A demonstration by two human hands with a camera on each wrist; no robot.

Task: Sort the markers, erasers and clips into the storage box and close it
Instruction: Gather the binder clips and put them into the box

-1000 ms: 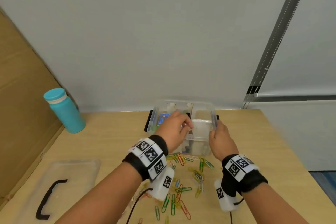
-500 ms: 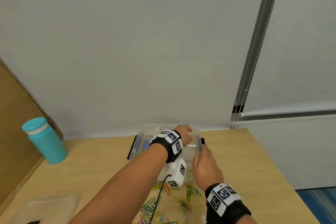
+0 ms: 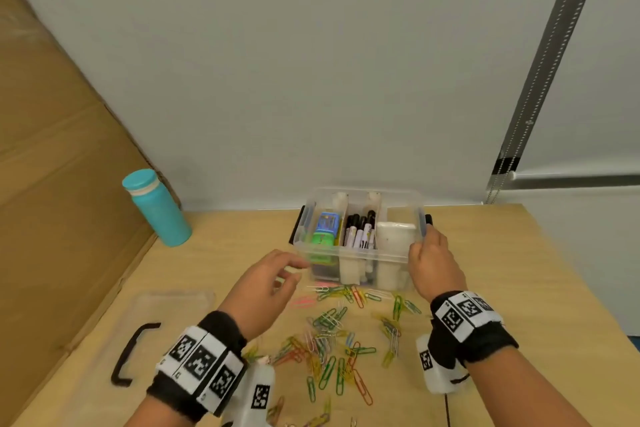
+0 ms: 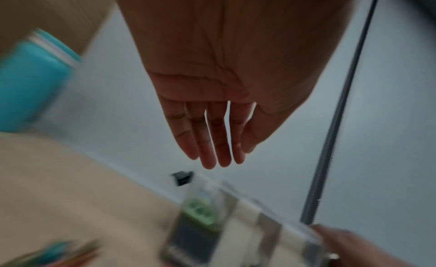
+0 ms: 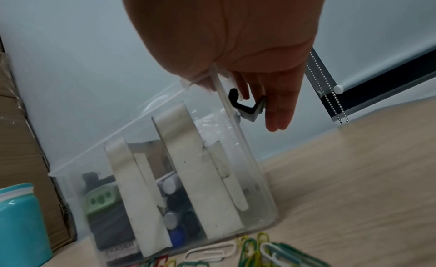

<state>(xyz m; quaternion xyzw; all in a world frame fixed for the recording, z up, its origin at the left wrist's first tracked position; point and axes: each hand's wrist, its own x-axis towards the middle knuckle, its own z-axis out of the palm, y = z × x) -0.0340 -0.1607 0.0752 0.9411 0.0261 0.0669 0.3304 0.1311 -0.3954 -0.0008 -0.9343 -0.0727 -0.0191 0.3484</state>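
Note:
The clear storage box (image 3: pixel 360 253) stands open at the back of the table. Its left compartment holds erasers (image 3: pixel 325 229) and its middle one holds markers (image 3: pixel 360 232). My right hand (image 3: pixel 424 237) pinches the box's right rim beside the black latch (image 5: pixel 245 107), thumb inside and fingers outside. In front of the box's left corner hovers my left hand (image 3: pixel 294 270), fingers relaxed and holding nothing; the left wrist view shows those fingers (image 4: pixel 212 149) straight. Several coloured paper clips (image 3: pixel 332 340) lie scattered in front of the box.
The clear lid (image 3: pixel 166 315) with its black handle (image 3: pixel 135 354) lies at the table's left front. A teal bottle (image 3: pixel 156 208) stands at the back left against a cardboard sheet (image 3: pixel 52 184). The wall runs just behind the box.
My left hand has come out of the box and drawn back toward me, holding nothing. The right hand stays on the box's right rim. The head view has tilted down.

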